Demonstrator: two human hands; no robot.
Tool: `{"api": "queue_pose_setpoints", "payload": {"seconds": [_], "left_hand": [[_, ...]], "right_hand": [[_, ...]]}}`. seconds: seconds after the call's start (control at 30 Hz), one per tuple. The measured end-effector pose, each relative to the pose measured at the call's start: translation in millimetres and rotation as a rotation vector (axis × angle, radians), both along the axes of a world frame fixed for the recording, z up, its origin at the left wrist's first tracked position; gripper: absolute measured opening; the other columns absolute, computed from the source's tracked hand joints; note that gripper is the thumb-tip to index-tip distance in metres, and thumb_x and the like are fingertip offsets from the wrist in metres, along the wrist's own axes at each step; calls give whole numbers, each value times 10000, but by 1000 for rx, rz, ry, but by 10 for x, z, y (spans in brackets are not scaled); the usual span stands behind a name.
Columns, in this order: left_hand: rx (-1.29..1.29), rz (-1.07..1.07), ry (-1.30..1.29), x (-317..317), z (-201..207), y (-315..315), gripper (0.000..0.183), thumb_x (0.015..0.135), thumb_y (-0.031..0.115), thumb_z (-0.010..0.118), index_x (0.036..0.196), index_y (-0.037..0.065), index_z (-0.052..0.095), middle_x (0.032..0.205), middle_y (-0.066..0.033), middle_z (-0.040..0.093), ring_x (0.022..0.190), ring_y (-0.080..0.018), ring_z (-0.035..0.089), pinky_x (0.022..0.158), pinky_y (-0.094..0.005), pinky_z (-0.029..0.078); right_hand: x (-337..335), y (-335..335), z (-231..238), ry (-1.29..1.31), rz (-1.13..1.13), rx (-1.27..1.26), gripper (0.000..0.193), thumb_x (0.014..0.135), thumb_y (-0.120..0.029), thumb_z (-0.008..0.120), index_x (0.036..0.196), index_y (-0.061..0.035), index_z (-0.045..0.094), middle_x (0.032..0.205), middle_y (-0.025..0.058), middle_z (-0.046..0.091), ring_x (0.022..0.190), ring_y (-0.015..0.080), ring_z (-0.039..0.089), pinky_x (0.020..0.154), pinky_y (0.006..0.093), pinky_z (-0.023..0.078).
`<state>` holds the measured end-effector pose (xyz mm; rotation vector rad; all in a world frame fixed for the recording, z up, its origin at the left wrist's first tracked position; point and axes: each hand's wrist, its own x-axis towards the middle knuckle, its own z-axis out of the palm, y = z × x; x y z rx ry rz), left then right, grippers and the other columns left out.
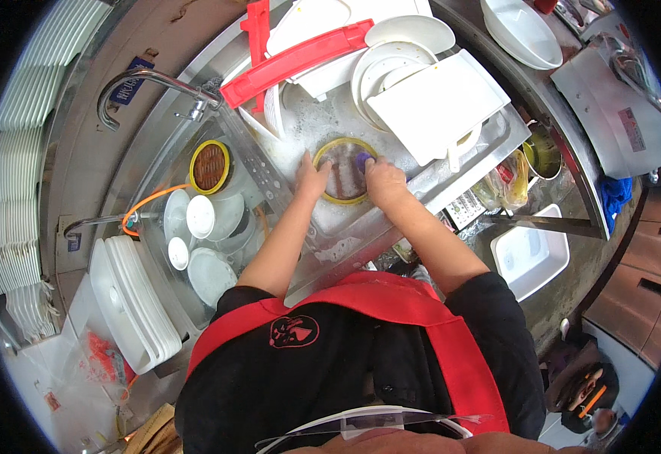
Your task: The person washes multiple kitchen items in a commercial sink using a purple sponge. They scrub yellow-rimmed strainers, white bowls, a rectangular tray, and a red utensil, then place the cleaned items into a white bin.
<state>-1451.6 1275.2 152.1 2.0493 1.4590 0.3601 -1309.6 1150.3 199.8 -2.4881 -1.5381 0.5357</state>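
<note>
In the soapy right-hand basin lies a round yellow-rimmed dish [345, 198] with a brown, slatted-looking centre under suds. My left hand [312, 178] grips its left rim, with the fingers partly over the edge. At the right rim, my right hand [385, 183] is closed around a small purple scrubber [363, 160], pressed against the dish; most of the scrubber is hidden by the fingers. A similar yellow-rimmed dish [211, 166] sits in the left basin, apart from both hands.
White plates [440, 102] and a red plastic strip [296, 62] crowd the far side of the soapy basin. Bowls and plates [211, 276] lie in the left basin beneath a curved faucet [145, 73]. White trays [130, 303] stand at left; a white tub [531, 253] is at right.
</note>
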Motion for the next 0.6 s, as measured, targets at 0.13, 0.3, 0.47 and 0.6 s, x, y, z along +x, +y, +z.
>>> {"api": "queue_pose_setpoints", "payload": {"seconds": [0.13,0.3,0.47,0.6], "left_hand": [[-384,270,76,45,-551,30,662,864,455,586,1250,-76,496,1244,-295,529,1176,-414,508,987,-447,408],[-545,260,206,126,-802,176,746,846,599,521,1185,-64,570,1212,-290,558,1158,-400,533,968,-448,416],[-708,309,-292,174,-339,-45,918,852,683,448,1386,-56,345,1456,-249,308,1361,-300,300,1101,-429,233],[-832,504,-744,182,-107,-171,815,915,627,388,1433,5,296,1447,-165,362,1329,-254,347,1097,-380,252]], "right_hand": [[-66,231,-308,-35,90,-240,275,901,-136,511,1148,-15,508,1159,209,561,1049,340,611,852,390,520],[15,506,-442,-74,7,-186,285,887,-145,519,1125,10,521,1146,239,581,1045,354,612,876,399,510],[253,658,-409,227,-416,42,275,861,-161,517,1061,23,558,1040,229,630,1024,356,612,874,432,498],[-58,787,-406,219,-282,260,304,823,-166,534,1085,-22,587,1059,215,611,966,354,624,843,447,503]]}}
